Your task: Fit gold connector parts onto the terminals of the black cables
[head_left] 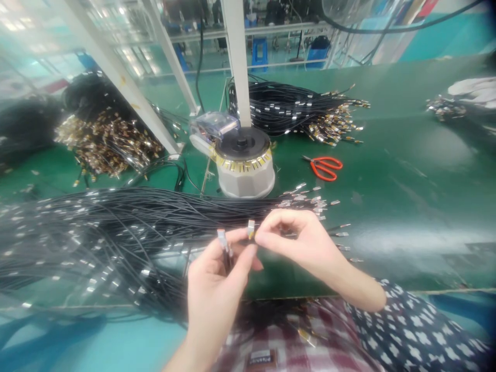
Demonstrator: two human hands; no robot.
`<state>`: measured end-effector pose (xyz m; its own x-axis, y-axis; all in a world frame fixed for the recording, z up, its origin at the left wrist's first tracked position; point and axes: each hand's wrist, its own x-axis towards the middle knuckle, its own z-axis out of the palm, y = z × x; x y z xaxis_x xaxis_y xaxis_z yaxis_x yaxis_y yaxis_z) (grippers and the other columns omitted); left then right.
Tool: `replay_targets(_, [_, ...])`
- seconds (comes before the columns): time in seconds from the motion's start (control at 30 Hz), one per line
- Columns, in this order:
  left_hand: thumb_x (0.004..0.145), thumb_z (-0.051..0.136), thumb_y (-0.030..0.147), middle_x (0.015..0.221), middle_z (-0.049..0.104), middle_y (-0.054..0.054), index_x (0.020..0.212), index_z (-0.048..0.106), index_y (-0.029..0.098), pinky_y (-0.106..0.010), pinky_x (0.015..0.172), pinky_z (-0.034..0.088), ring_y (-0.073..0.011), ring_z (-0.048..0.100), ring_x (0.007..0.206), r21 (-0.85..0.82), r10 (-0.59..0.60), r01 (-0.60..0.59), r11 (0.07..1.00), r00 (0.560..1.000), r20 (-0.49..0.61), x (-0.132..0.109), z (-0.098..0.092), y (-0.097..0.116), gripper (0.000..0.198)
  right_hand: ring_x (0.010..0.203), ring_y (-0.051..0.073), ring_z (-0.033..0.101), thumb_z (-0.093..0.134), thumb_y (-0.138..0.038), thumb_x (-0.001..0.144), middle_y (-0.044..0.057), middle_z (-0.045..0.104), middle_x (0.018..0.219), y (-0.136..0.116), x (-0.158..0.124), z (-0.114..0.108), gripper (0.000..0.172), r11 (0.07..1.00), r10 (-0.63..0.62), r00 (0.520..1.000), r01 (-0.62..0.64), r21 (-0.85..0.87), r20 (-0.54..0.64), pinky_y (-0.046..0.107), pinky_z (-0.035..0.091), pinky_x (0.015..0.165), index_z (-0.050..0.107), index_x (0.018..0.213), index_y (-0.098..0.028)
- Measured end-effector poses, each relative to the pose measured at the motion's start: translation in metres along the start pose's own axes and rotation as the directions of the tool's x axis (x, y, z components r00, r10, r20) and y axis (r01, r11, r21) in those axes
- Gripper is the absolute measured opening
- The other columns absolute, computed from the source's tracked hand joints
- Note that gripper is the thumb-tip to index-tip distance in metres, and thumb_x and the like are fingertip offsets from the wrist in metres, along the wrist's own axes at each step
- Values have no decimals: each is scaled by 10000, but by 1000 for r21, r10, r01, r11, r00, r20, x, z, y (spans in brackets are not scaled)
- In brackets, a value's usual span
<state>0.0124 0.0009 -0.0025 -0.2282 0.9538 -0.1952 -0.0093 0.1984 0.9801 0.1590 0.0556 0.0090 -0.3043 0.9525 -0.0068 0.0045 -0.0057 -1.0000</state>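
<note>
With plugs [222, 237] gripped by the left hand [217, 281], tape [251, 235] is best smoothed gently — the right hand [300, 237] pinched, at two o'clock.

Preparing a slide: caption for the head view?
Left hand and right hand meet at a silver cable end, before black cables and red-handled scissors.

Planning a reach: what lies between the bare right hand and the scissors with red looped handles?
Silver metal tips of thin black cables, seen in the head view.
</note>
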Motion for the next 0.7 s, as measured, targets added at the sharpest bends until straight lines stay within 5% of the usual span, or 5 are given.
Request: replay_targets(0.7, [804,720,266,583,669,11,1011,683,208,-160,349,268,-59,433,404,-1,51,-51,999,998,43,-2,0,1,217,595,111,535,703,-181,735,-7,642,629,-2,2,2,91,1000,1,1000,-2,-24,-24,244,447,592,663,661,-146])
